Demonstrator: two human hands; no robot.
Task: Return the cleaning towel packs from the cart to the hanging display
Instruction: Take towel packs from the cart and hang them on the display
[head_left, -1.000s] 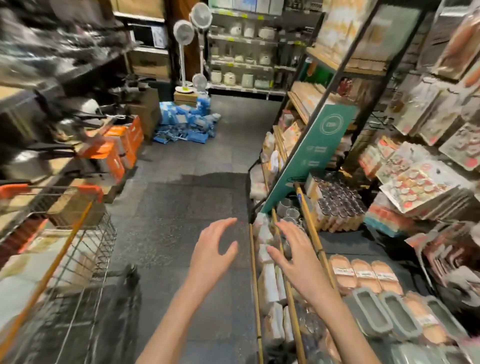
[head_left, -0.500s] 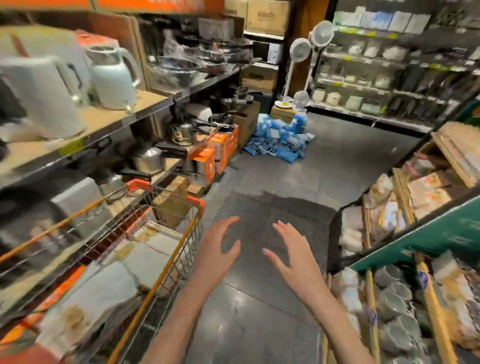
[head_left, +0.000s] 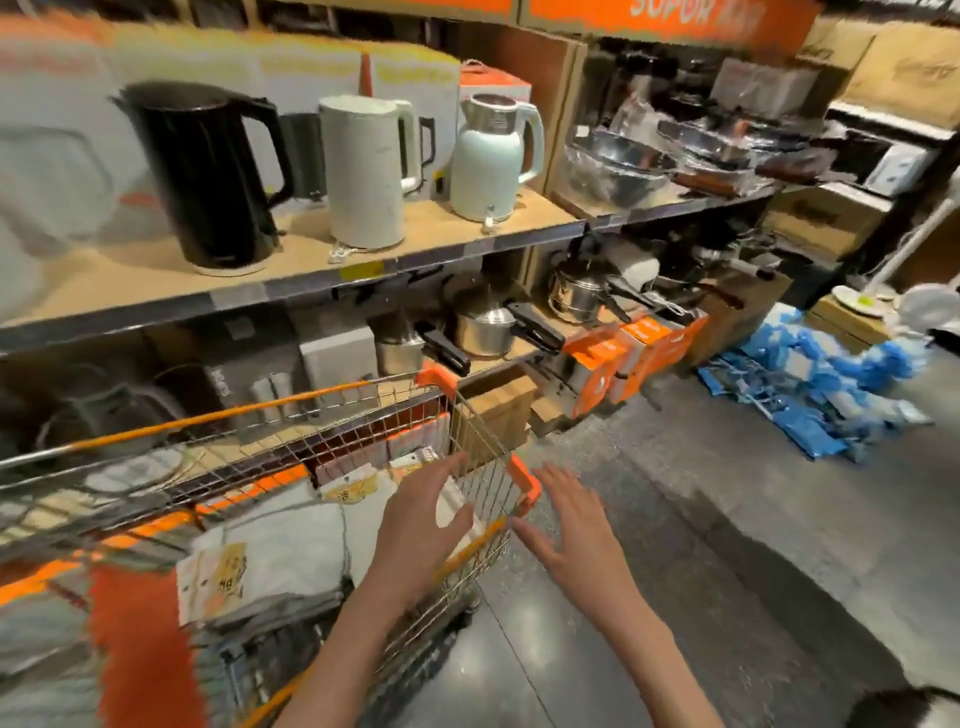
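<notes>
In the cart (head_left: 470, 415), towel packs (head_left: 291, 551) lay flat, just below and left of your left hand (head_left: 423, 525), fingers spread, empty; your right hand (head_left: 576, 540), also spread, hovered outside the rim, farther off.

Towel packs (head_left: 280, 561) in the cart (head_left: 483, 441); kettles (head_left: 363, 171) on the shelf (head_left: 291, 283) behind; pots (head_left: 483, 327) on the shelf below
</notes>
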